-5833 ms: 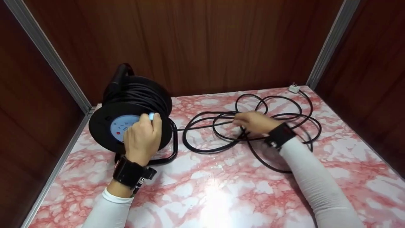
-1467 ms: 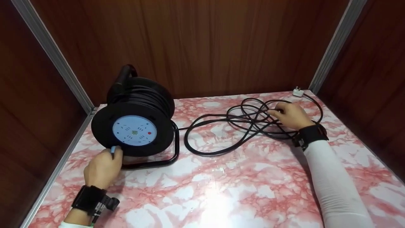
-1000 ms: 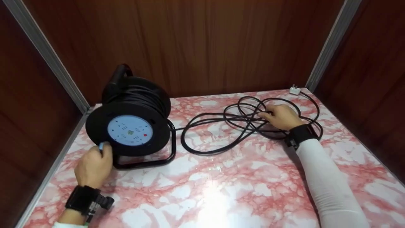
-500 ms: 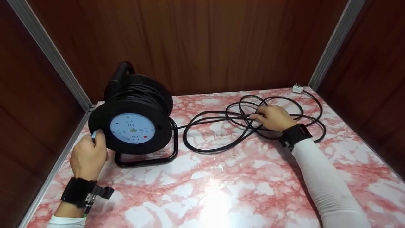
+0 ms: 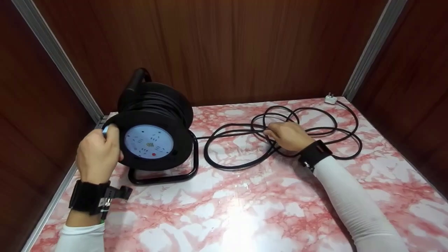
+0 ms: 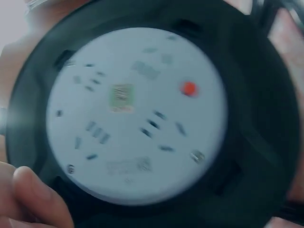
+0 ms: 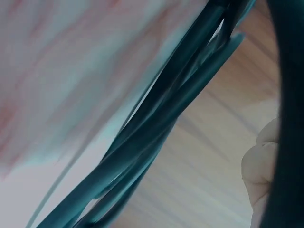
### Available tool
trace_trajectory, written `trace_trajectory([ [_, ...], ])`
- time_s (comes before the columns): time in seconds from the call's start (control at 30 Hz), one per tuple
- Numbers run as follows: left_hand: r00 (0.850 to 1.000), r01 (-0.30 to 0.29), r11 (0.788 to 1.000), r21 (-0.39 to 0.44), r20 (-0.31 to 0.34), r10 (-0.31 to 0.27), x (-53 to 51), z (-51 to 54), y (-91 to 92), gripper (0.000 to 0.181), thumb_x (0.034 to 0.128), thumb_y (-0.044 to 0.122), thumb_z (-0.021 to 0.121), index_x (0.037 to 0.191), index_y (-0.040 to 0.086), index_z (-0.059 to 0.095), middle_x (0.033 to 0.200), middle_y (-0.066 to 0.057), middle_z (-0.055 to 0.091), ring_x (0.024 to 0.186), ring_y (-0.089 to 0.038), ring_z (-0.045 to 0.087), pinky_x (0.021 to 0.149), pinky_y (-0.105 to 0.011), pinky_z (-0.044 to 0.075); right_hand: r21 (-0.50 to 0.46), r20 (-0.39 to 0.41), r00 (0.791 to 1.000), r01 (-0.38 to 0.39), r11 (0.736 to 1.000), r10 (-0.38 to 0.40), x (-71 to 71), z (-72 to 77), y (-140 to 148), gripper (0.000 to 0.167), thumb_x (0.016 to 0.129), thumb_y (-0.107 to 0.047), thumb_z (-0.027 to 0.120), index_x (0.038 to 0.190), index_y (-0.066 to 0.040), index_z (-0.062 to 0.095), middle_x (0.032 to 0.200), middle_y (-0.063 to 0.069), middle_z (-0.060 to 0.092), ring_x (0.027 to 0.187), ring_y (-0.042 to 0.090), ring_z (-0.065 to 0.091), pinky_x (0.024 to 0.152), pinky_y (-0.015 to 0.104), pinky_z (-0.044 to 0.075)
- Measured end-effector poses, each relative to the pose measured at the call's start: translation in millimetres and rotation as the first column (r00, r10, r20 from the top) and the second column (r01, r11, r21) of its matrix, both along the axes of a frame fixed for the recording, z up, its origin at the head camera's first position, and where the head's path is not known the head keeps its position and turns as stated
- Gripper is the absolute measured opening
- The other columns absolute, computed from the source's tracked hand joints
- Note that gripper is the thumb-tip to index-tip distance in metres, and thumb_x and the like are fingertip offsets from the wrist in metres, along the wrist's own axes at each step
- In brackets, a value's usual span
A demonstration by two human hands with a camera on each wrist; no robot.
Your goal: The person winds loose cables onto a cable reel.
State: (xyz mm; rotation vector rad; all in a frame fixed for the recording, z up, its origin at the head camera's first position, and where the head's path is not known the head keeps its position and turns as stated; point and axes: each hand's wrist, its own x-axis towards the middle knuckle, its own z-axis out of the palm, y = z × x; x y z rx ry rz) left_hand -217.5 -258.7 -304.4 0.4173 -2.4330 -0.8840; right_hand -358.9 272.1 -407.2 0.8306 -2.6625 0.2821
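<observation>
On the left of the table stands a black cable reel (image 5: 148,141) with a pale blue socket face. My left hand (image 5: 96,152) grips its crank knob (image 5: 105,131) at the left edge of the front disc; only the knob's light blue end shows above the fist. Up close in the left wrist view, the reel's face (image 6: 137,118) is blurred and curled fingers (image 6: 35,194) sit at its lower left. My right hand (image 5: 290,136) pinches the black cable (image 5: 227,167) among loose loops. Several strands of cable (image 7: 142,128) cross the right wrist view.
A white plug (image 5: 330,99) at the cable's end lies in the table's back right corner. Loops of cable spread behind and right of the right hand. Brown wood-grain panels (image 5: 227,52) enclose the back and both sides of the marbled table (image 5: 196,217).
The left hand has circled from the disc's right side past the bottom to its left edge, and the face has turned clockwise. Lately the right hand has moved left along the cable, toward the reel.
</observation>
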Motion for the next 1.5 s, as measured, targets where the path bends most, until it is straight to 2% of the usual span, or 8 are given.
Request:
trace_trajectory([
  [0.67, 0.934, -0.038, 0.998, -0.053, -0.357, 0.017, -8.2, -5.2, 46.6, 0.057, 0.1126, 0.042, 0.047, 0.076, 0.0, 0.057, 0.074, -0.03, 0.064, 0.078, -0.057, 0.065, 0.067, -0.066, 0.043, -0.179, 0.254, 0.966, -0.01, 0.984, 0.056, 11.6, 21.2, -11.7, 0.029, 0.11, -0.041, 0.064, 0.093, -0.017, 0.065, 0.076, -0.003, 0.058, 0.07, 0.015, 0.056, 0.071, 0.035, 0.046],
  [0.77, 0.928, -0.033, 0.997, -0.064, -0.373, 0.006, -9.4, -6.3, 49.0, 0.057, 0.1126, 0.042, 0.047, 0.076, -0.002, 0.056, 0.077, -0.031, 0.06, 0.077, -0.058, 0.064, 0.066, -0.067, 0.043, -0.263, 0.416, 0.904, 0.014, 0.965, 0.101, 9.3, 23.2, 0.7, 0.036, 0.11, -0.043, 0.062, 0.091, -0.012, 0.064, 0.074, -0.006, 0.05, 0.066, 0.013, 0.049, 0.067, 0.03, 0.041],
  [0.93, 0.928, -0.036, 0.997, -0.069, -0.373, 0.007, -8.6, -7.6, 53.4, 0.055, 0.1126, 0.041, 0.046, 0.079, -0.001, 0.055, 0.074, -0.032, 0.06, 0.075, -0.059, 0.064, 0.065, -0.069, 0.043, -0.51, 0.716, 0.6, 0.099, 0.854, 0.358, 6.0, 25.0, 25.8, 0.04, 0.113, -0.036, 0.057, 0.099, 0.001, 0.062, 0.065, -0.008, 0.039, 0.052, 0.007, 0.035, 0.05, 0.025, 0.031],
  [1.0, 0.928, -0.048, 0.996, -0.072, -0.373, 0.017, -8.3, -8.4, 54.4, 0.055, 0.1126, 0.042, 0.045, 0.079, -0.001, 0.054, 0.073, -0.032, 0.06, 0.075, -0.06, 0.064, 0.066, -0.07, 0.044, -0.539, 0.679, 0.641, 0.106, 0.835, 0.357, 7.1, 30.6, 29.4, 0.032, 0.113, -0.034, 0.058, 0.1, -0.006, 0.066, 0.066, -0.009, 0.043, 0.053, 0.005, 0.036, 0.05, 0.024, 0.032],
  [1.13, 0.925, -0.062, 0.995, -0.083, -0.38, 0.026, -7.7, -9.5, 55.0, 0.055, 0.1126, 0.041, 0.045, 0.079, -0.001, 0.054, 0.071, -0.033, 0.06, 0.073, -0.06, 0.064, 0.065, -0.07, 0.044, -0.488, 0.305, 0.947, 0.065, 0.87, 0.101, 7.5, 43.2, 24.1, 0.025, 0.109, -0.036, 0.066, 0.103, -0.015, 0.079, 0.084, -0.002, 0.071, 0.072, 0.01, 0.058, 0.067, 0.023, 0.046],
  [1.2, 0.922, -0.063, 0.994, -0.09, -0.386, 0.023, -7.8, -9.2, 56.0, 0.055, 0.1127, 0.04, 0.045, 0.078, -0.001, 0.053, 0.069, -0.031, 0.059, 0.072, -0.059, 0.064, 0.064, -0.069, 0.044, -0.492, 0.178, 0.984, 0.086, 0.866, 0.003, 4.7, 44.8, 22.0, 0.026, 0.107, -0.038, 0.07, 0.109, -0.015, 0.082, 0.096, 0.003, 0.078, 0.081, 0.011, 0.063, 0.075, 0.023, 0.048],
  [1.33, 0.92, -0.054, 0.992, -0.11, -0.391, 0.007, -8.5, -10.1, 59.0, 0.053, 0.1128, 0.039, 0.045, 0.077, 0.001, 0.051, 0.065, -0.027, 0.055, 0.068, -0.057, 0.063, 0.062, -0.067, 0.043, -0.444, 0.33, 0.944, 0.147, 0.884, 0.008, -1.6, 34.8, 31.3, 0.037, 0.107, -0.045, 0.068, 0.111, -0.01, 0.08, 0.084, 0.002, 0.074, 0.072, 0.011, 0.062, 0.068, 0.024, 0.048],
  [1.5, 0.912, -0.047, 0.989, -0.143, -0.409, -0.016, -9.2, -12.5, 63.5, 0.051, 0.1126, 0.038, 0.046, 0.078, 0.001, 0.05, 0.06, -0.022, 0.05, 0.064, -0.057, 0.063, 0.058, -0.065, 0.043, -0.471, 0.631, 0.737, 0.117, 0.874, 0.241, -2.6, 24.0, 51.2, 0.041, 0.111, -0.036, 0.063, 0.106, 0.003, 0.074, 0.067, -0.005, 0.058, 0.062, 0.012, 0.057, 0.066, 0.028, 0.053],
])
